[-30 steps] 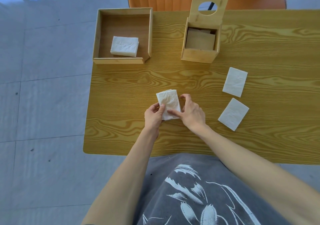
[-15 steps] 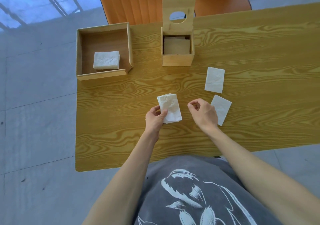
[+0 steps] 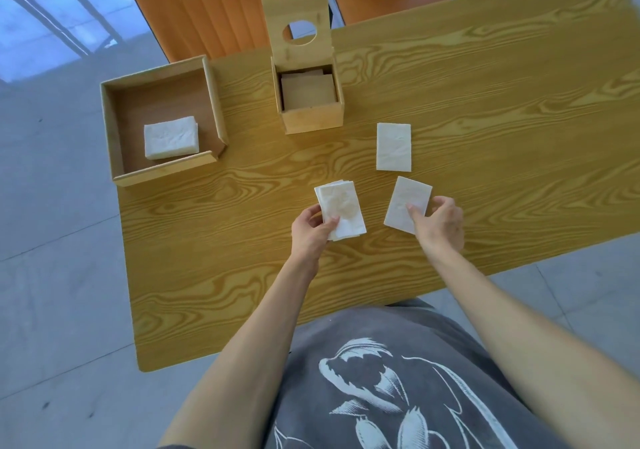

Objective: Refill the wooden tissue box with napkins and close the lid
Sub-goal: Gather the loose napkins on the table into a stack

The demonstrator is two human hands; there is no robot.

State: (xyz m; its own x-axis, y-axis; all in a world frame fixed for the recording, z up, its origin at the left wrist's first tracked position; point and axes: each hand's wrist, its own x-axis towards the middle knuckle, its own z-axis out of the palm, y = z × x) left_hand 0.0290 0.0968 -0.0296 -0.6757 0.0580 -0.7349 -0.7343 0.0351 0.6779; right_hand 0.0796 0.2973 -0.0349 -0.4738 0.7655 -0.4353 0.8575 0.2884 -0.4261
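Observation:
The wooden tissue box (image 3: 313, 119) stands at the table's far middle, its lid (image 3: 298, 9) with a round hole tipped up and back. Inside I see only a brown board. My left hand (image 3: 311, 232) grips a small stack of white napkins (image 3: 341, 208) just above the table. My right hand (image 3: 438, 222) pinches the near corner of a single napkin (image 3: 407, 201) that lies flat on the table. Another napkin (image 3: 394, 146) lies beyond it, in front of the box.
A wide open wooden tray (image 3: 114, 130) at the far left holds a thick stack of napkins (image 3: 171, 137). Two orange chairs (image 3: 197, 5) stand behind the table (image 3: 502, 109). The table's near edge runs close to my body.
My right hand has let go of the stack and moved right onto the nearer loose napkin. My left hand keeps the stack. The camera view has shifted.

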